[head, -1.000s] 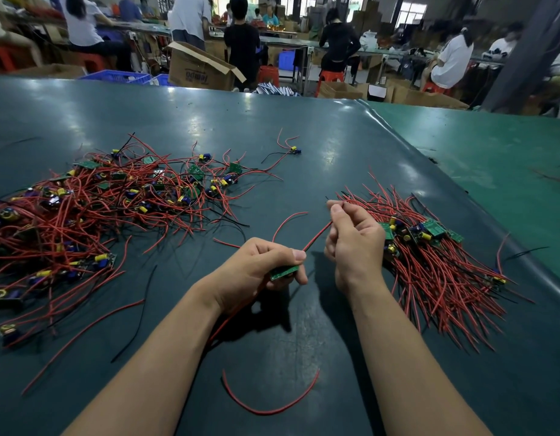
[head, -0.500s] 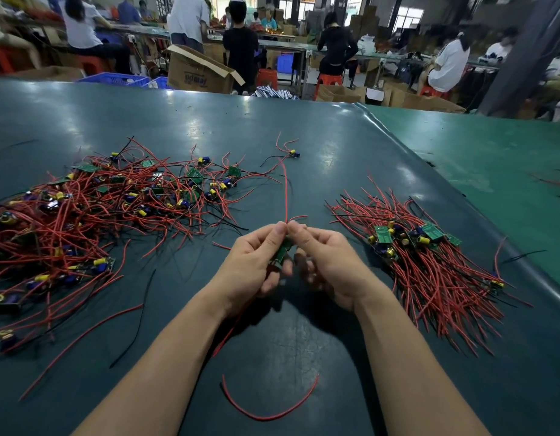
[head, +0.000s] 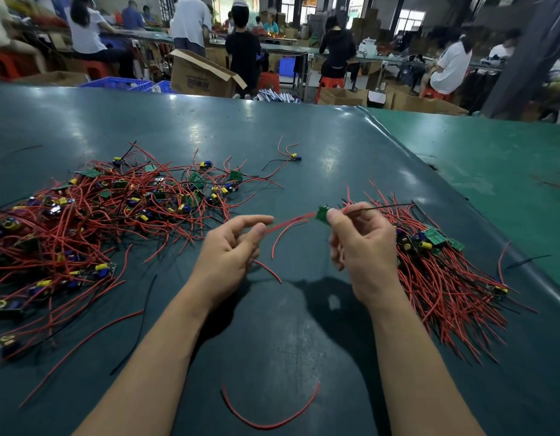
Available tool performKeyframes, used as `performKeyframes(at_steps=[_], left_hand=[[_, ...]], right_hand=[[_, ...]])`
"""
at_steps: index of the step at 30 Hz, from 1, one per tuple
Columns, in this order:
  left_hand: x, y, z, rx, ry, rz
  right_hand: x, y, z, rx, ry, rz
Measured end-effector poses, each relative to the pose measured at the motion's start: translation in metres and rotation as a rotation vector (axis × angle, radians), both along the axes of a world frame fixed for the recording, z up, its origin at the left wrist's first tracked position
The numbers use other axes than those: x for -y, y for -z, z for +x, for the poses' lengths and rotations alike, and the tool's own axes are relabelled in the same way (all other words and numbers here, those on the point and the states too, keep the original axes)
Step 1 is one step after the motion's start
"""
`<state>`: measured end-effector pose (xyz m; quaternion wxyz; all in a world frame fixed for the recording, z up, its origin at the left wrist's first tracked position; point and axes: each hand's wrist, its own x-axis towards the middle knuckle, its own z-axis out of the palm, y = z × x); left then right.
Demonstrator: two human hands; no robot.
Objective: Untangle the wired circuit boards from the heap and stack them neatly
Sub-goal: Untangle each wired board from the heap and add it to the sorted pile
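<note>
Dark green matting (head: 304, 325) lay under both hands. Right hand (head: 363, 247) pinched a small circuit board (head: 322, 213); left hand (head: 231, 250) pinched its red wires (head: 288, 219), drawing them straight, likely for the stack (head: 439, 278) just right; the heap (head: 99, 215) sprawled left.

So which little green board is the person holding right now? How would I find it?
Start at the dark green table, with a messy heap on its left and a combed pile on its right. Between them the right hand pinches one circuit board. It alone is lifted off the table, its red wires running to the left hand.
</note>
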<state>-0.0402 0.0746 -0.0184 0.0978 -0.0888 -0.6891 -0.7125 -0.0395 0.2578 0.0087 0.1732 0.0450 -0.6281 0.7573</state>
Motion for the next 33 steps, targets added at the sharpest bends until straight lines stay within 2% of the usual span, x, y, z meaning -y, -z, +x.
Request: performKeyframes(at_steps=[3, 5, 8, 12, 14, 18, 25, 28, 30, 33], left_hand=[[0.005, 0.008, -0.010, -0.047, -0.302, -0.035], [0.007, 0.011, -0.013, -0.036, -0.423, -0.028], [0.007, 0.015, -0.014, -0.039, -0.445, -0.061], [0.004, 0.020, -0.013, -0.062, -0.383, -0.208], [0.004, 0.021, -0.013, -0.066, -0.368, -0.248], [0.003, 0.021, -0.013, -0.054, -0.381, -0.260], [-0.001, 0.019, -0.007, -0.077, -0.390, -0.342], [-0.003, 0.017, 0.001, -0.097, -0.412, -0.396], [0.001, 0.015, 0.008, -0.118, -0.401, -0.478], [0.014, 0.008, 0.013, -0.064, -0.337, -0.753]], right_hand=[[-0.002, -0.002, -0.004, -0.094, 0.277, -0.136], [-0.006, -0.003, -0.008, -0.046, 0.466, -0.305], [-0.011, 0.004, -0.012, 0.102, 0.514, -0.603], [-0.009, 0.011, -0.013, 0.209, 0.537, -0.673], [-0.010, 0.011, -0.013, 0.226, 0.556, -0.626], [-0.004, 0.012, -0.010, 0.298, 0.516, -0.387], [0.020, 0.023, -0.007, 0.258, 0.171, 0.032], [0.026, 0.033, -0.007, 0.239, 0.117, 0.264], [0.026, 0.037, -0.008, 0.209, 0.116, 0.363], [0.025, 0.038, -0.009, 0.194, 0.113, 0.373]])
